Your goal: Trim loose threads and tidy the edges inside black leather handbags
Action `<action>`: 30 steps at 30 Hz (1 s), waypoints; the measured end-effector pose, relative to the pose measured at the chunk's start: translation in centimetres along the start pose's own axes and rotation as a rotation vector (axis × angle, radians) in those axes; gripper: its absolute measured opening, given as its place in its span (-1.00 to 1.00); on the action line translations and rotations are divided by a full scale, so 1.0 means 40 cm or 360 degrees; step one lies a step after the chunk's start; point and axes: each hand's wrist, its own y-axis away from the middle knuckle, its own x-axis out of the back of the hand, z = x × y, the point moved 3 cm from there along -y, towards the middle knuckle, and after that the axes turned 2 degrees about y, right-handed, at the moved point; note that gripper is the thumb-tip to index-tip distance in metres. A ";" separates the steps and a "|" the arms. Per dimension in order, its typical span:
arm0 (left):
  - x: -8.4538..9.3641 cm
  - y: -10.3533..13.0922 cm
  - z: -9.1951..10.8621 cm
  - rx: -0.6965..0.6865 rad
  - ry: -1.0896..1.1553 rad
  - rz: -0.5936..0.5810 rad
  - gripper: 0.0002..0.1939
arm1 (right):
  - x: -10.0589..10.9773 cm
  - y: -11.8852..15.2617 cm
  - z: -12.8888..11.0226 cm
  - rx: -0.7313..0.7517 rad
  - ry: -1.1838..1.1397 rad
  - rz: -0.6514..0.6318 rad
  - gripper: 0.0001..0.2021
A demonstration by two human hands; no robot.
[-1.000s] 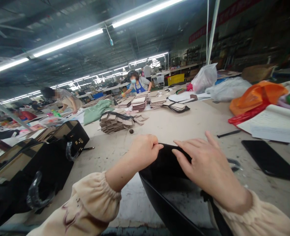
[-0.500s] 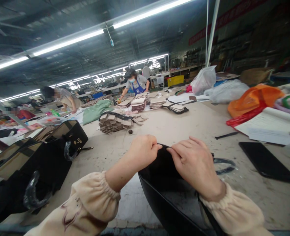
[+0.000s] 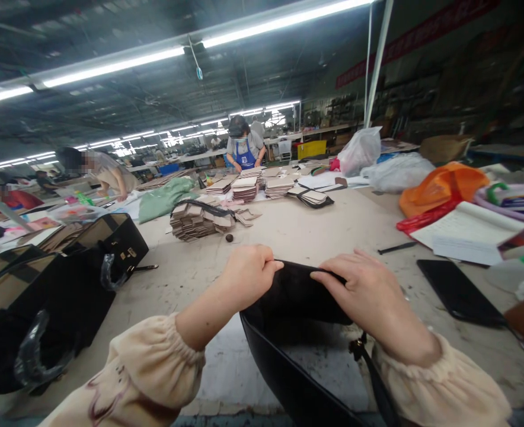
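Note:
A black bag piece [image 3: 280,362] stands open before me, its inside showing dark and a small metal fitting [image 3: 357,347] hanging on its right side. At the left end of the far top edge, my left hand [image 3: 251,273] pinches the rim between thumb and fingers. Farther right along that same edge, my right hand [image 3: 364,284] grips the rim with the thumb on the near side and the fingers behind. A stretch of black edge runs between the two hands.
Black bags [image 3: 66,290] with plastic-wrapped handles stand at left. Stacked brown pieces [image 3: 200,219] lie beyond my hands. At right are a black phone [image 3: 460,290], a notebook [image 3: 470,228] and an orange bag [image 3: 442,187]. A person in a blue apron [image 3: 245,155] works across the table.
My hands have moved apart along the rim, the right one shifting rightward, and the bag's mouth is wider. The view has turned slightly. The person in the apron now has both hands together in front.

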 end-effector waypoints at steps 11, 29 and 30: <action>-0.003 -0.002 0.002 -0.0060 -0.0016 0.0035 -0.73 | 0.018 0.004 -0.066 0.0048 0.0157 -0.0035 -0.89; 0.031 0.051 -0.032 0.0128 0.0353 0.0013 -0.83 | -0.014 -0.013 -0.109 -0.0039 0.0063 0.0069 -0.80; 0.033 0.051 -0.034 0.0157 0.0303 -0.0007 -0.85 | -0.013 -0.012 -0.111 -0.0037 0.0059 0.0067 -0.80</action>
